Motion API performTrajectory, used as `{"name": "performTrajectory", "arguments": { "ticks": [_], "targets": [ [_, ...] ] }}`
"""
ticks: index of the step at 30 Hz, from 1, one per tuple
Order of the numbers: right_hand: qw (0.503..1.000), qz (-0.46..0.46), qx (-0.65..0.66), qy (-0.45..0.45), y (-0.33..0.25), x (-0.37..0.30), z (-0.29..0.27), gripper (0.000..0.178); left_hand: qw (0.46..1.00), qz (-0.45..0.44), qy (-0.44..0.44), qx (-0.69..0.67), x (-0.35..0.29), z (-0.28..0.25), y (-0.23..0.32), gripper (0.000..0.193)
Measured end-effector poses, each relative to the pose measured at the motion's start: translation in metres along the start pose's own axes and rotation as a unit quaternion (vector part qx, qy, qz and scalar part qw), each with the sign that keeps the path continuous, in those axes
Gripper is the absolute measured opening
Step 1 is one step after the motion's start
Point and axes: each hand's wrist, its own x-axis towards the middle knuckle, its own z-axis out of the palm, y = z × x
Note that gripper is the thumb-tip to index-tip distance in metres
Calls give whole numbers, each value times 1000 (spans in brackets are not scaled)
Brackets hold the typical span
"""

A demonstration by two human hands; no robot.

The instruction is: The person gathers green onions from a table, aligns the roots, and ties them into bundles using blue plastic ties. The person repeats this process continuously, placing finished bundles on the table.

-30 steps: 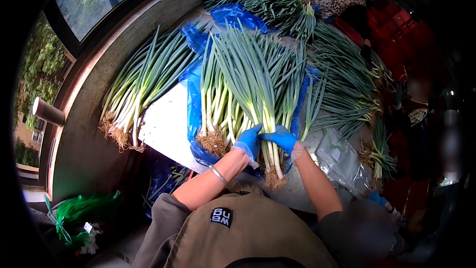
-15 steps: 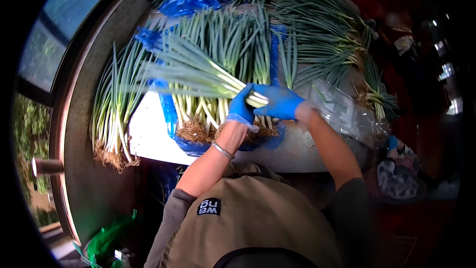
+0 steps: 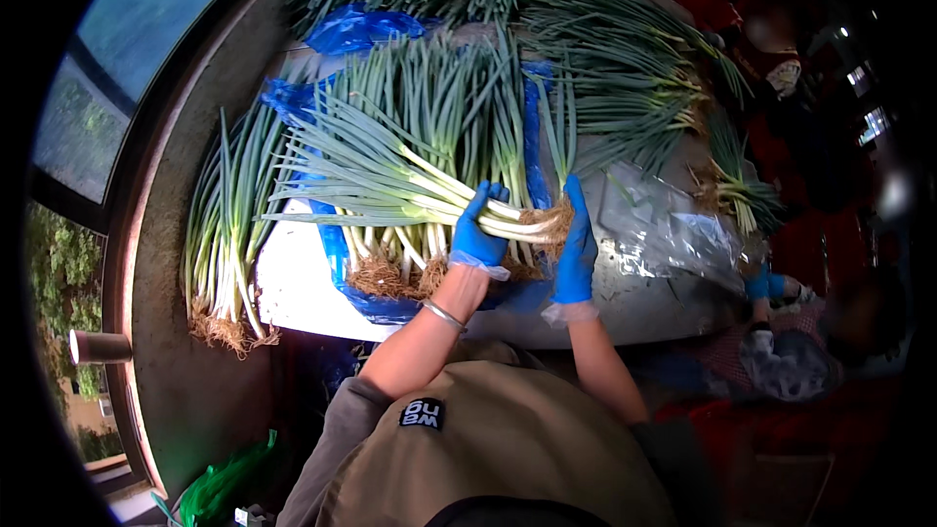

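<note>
My left hand (image 3: 478, 234), in a blue glove, is closed round the white stems of a bunch of green onions (image 3: 415, 197). The bunch lies roughly level, its green leaves fanning to the left and its brown roots to the right. At the root end, my right hand (image 3: 576, 252), also gloved in blue, is upright with stretched fingers, its palm side against the roots. Beneath the held bunch, a larger pile of green onions (image 3: 454, 102) rests on blue plastic sheeting (image 3: 532, 137), roots toward me.
More green onions (image 3: 234, 215) lean along the left ledge; others (image 3: 625, 59) lie at the far right of the table (image 3: 307, 288). Clear plastic film (image 3: 673, 239) covers part of the table's right side. Another person's blue-gloved hand (image 3: 764, 283) shows at the right edge.
My right hand has moved off the stems to the root end, and its fingers have straightened. The roots now show. My left hand still grips the bunch.
</note>
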Motion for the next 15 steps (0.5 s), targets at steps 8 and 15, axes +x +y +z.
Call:
{"name": "performTrajectory", "arguments": {
  "ticks": [8, 15],
  "targets": [
    [966, 13, -167, -199, -30, -26, 21, 57, 1000, 1, 0, 18, -6, -12, -8, 25],
    [830, 142, -178, -509, -128, 58, 11, 62, 986, -89, -77, 115, -48, -17, -29, 28]
  ]
}}
